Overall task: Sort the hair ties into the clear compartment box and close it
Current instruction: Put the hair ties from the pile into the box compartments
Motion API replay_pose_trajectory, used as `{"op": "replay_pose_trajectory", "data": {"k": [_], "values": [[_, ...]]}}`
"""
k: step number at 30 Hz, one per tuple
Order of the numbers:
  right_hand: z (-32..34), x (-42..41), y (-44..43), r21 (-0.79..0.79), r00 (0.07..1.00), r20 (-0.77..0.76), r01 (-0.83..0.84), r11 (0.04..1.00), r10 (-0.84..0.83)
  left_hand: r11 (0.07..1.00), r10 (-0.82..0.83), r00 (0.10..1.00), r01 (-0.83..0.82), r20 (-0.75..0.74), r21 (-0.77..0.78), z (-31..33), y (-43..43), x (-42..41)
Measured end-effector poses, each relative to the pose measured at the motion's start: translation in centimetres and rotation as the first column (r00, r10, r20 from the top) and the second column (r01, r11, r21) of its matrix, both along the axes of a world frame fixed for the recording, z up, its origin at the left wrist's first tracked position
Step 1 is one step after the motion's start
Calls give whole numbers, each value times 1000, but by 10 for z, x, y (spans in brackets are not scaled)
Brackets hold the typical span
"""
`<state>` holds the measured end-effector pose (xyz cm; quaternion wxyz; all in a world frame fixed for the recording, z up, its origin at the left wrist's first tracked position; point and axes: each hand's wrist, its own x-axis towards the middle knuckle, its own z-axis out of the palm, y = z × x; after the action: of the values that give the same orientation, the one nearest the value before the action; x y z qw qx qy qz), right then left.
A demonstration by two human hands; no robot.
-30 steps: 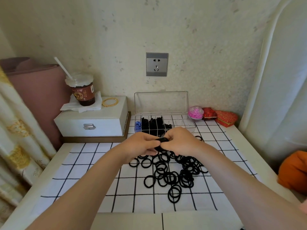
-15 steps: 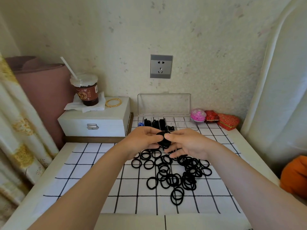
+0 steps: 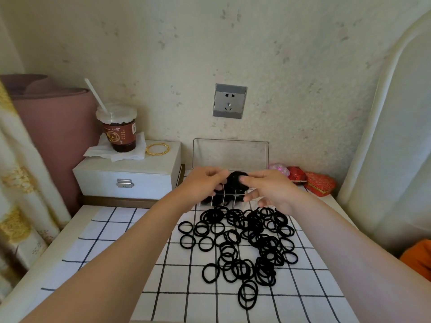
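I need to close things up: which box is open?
The clear compartment box: its lid stands upright, while the white latched box is shut.

Two hands, the left hand (image 3: 205, 183) and the right hand (image 3: 268, 190), pinch one bunch of hair ties (image 3: 238, 181). There is one clear compartment box (image 3: 231, 155). Several dozen loose hair ties (image 3: 251, 241), too overlapped to count exactly, lie on the desk (image 3: 70, 241). One cup (image 3: 120, 134), one white case (image 3: 130, 176), one wall socket (image 3: 229, 101) and two red pouches (image 3: 320, 184) are also visible.

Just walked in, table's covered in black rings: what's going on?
A person's left hand and right hand pinch a bundle of black hair ties between them, above the open clear box. Some compartments already hold ties, the lid stands up, and many loose ties lie on the checked cloth.
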<state>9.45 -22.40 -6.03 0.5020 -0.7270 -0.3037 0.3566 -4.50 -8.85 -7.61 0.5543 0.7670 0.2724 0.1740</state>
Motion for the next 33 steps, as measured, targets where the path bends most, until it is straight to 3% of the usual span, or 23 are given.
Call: {"op": "replay_pose_trajectory", "data": {"k": [3, 8, 11, 15, 20, 22, 25, 28, 30, 33], "values": [[4, 15, 13, -15, 970, 209, 128, 992, -122, 969, 71, 997, -64, -19, 241, -6, 12, 11], [-8, 28, 32, -64, 870, 476, 181, 981, -129, 877, 8, 989, 64, -147, 475, -27, 25, 27], [-19, 36, 44, -160, 733, 679, 212, 964, -49, 842, -5, 985, 98, -173, 531, -35, 30, 36], [-31, 39, 59, -233, 535, 842, 232, 944, 76, 797, 5, 981, 112, -191, 594, -42, 35, 45], [-41, 42, 72, -321, 254, 933, 262, 910, 256, 706, 21, 959, 186, -282, 683, -45, 30, 48], [-46, 41, 76, -391, 190, 918, 289, 874, 348, 684, 25, 956, 197, -292, 702, -46, 28, 47], [-48, 46, 75, -521, 249, 846, 202, 829, 472, 652, 36, 933, 249, -358, 716, -49, 22, 46], [-36, 55, 65, -554, 455, 743, 5, 833, 491, 625, 60, 916, 276, -397, 730, -49, 19, 47], [-28, 61, 56, -460, 579, 706, -65, 886, 409, 625, 67, 912, 277, -404, 730, -49, 19, 47], [-25, 63, 45, -314, 545, 778, -93, 945, 312, 621, 74, 911, 277, -406, 733, -48, 18, 48]]}}
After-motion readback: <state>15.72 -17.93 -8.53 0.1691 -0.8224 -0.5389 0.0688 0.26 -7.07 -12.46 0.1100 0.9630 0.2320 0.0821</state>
